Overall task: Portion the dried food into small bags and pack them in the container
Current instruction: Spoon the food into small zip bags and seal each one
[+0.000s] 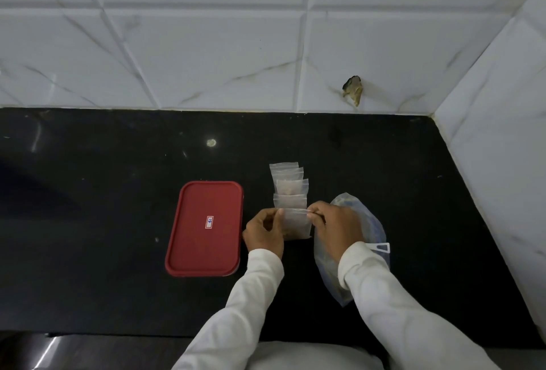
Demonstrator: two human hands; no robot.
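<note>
- Two grips: my left hand [262,232] and right hand [335,226] each pinch a top corner of one small bag [297,223].
- Red-lidded container [205,229] lies left of it.

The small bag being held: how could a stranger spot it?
On the black counter, right of the red lid, lies a row of small clear bags. Only the nearest bag is pinched at its top by left hand and right hand.

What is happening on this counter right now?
A person pinches the top of a small bag between left hand and right hand, apparently sealing it. A row of bags lies behind it. The red-lidded container sits to its left; the big bag lies under the right wrist.
</note>
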